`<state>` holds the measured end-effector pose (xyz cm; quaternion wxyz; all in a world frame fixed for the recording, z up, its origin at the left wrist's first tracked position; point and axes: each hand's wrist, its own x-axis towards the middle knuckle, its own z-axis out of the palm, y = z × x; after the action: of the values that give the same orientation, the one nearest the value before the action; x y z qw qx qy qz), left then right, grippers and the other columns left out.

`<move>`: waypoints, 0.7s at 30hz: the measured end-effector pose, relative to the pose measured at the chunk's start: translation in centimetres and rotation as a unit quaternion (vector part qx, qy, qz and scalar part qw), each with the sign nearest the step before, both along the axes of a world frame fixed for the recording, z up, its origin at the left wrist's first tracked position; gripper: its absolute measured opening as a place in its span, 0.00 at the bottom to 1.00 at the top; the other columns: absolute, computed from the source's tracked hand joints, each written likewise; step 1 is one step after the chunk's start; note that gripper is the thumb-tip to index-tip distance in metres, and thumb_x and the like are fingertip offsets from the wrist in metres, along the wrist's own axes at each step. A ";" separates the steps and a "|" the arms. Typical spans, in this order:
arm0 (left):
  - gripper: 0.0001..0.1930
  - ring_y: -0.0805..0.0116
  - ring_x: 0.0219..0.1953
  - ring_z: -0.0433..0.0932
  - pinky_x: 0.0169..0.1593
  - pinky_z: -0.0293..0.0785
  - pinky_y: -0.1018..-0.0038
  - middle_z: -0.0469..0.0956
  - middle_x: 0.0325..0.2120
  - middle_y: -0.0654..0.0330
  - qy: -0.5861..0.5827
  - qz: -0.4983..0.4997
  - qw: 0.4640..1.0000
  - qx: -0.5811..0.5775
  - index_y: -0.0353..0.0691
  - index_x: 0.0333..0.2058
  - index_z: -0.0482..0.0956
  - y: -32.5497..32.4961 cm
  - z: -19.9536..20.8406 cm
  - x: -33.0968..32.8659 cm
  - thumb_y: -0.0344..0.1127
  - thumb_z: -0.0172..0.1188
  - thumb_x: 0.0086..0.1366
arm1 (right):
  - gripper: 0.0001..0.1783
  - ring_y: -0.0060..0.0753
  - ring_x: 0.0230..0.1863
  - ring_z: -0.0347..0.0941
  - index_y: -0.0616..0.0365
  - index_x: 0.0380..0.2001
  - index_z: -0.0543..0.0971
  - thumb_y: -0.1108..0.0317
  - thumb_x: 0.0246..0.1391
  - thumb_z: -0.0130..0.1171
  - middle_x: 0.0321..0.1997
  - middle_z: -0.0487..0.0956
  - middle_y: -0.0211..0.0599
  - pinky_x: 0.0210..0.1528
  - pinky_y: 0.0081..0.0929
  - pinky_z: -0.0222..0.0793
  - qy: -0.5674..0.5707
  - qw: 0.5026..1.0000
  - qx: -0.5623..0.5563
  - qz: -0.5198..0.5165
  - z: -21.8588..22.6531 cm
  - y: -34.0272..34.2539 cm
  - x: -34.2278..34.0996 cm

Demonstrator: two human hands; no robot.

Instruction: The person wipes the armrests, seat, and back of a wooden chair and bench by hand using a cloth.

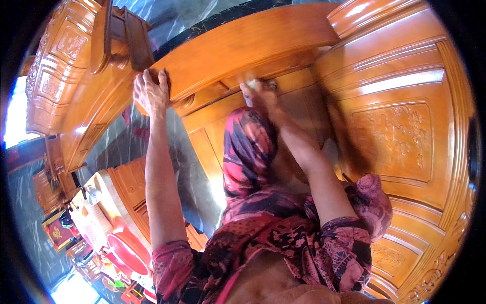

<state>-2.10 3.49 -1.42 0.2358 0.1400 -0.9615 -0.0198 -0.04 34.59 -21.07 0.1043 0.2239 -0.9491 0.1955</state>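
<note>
My left hand (153,92) rests on the rounded front end of a polished orange-brown wooden armrest (243,43), its fingers stretched out and holding nothing. Below the armrest's near side, my right hand (261,95) is closed and blurred by motion. Something small and pale shows at its fingers, too smeared to name. That hand is close to the wooden rail and the seat (296,81) of the same bench. Both forearms are bare below patterned red and dark sleeves.
A carved wooden backrest (390,137) rises at the right. Another carved wooden seat (61,86) stands at the upper left. At the lower left, a table (109,185) bears a red round tray (126,252) and several other items. The floor (190,175) is dark, veined stone.
</note>
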 end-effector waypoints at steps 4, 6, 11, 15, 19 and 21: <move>0.33 0.46 0.61 0.63 0.63 0.55 0.53 0.68 0.55 0.43 0.012 0.002 1.000 -0.021 0.36 0.55 0.72 -1.7 -0.4 1.0 0.59 0.49 0.64 | 0.24 0.52 0.24 0.75 0.34 0.59 0.68 0.55 0.58 0.51 0.43 0.73 0.51 0.23 0.50 0.72 -0.087 0.996 -0.029 -0.021 1.2 2.5 0.3; 0.32 0.46 0.61 0.63 0.62 0.55 0.54 0.69 0.55 0.44 0.014 0.002 1.000 -0.022 0.36 0.54 0.72 -1.5 -0.4 1.1 0.59 0.49 0.64 | 0.26 0.52 0.27 0.77 0.32 0.62 0.65 0.55 0.59 0.50 0.41 0.73 0.52 0.21 0.48 0.72 -0.016 0.994 0.079 -0.069 2.0 5.0 -0.3; 0.32 0.47 0.61 0.64 0.62 0.56 0.54 0.68 0.56 0.43 -0.008 0.009 1.000 -0.007 0.37 0.55 0.72 -1.0 0.3 0.9 0.59 0.49 0.64 | 0.35 0.58 0.31 0.78 0.30 0.67 0.56 0.56 0.55 0.53 0.48 0.72 0.59 0.29 0.50 0.75 -0.073 0.980 0.116 -0.145 2.7 11.8 -2.3; 0.33 0.47 0.60 0.64 0.62 0.56 0.53 0.69 0.55 0.43 0.012 0.011 1.000 -0.027 0.36 0.55 0.72 -1.4 0.1 1.1 0.60 0.49 0.64 | 0.43 0.62 0.37 0.78 0.30 0.69 0.50 0.59 0.50 0.55 0.54 0.68 0.66 0.40 0.52 0.75 -0.207 0.958 0.081 -0.181 4.3 11.1 -1.6; 0.33 0.46 0.60 0.64 0.62 0.56 0.54 0.69 0.56 0.43 0.009 0.000 1.000 -0.016 0.36 0.55 0.72 -1.1 0.1 0.8 0.60 0.48 0.64 | 0.43 0.64 0.38 0.77 0.29 0.68 0.51 0.59 0.49 0.56 0.55 0.67 0.66 0.40 0.53 0.75 -0.158 0.969 0.043 -0.186 3.7 11.0 -1.9; 0.33 0.46 0.60 0.64 0.62 0.56 0.54 0.68 0.56 0.42 0.002 0.001 1.000 -0.012 0.36 0.55 0.72 -1.1 0.2 0.9 0.61 0.48 0.64 | 0.42 0.64 0.40 0.77 0.32 0.67 0.53 0.59 0.49 0.56 0.55 0.69 0.65 0.42 0.52 0.75 -0.195 0.961 0.028 -0.194 3.6 11.1 -2.2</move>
<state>-1.20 2.38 -1.20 0.2392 0.1376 -0.9611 -0.0081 -2.23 45.65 -17.50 -0.0528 -0.0044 -0.9814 0.1847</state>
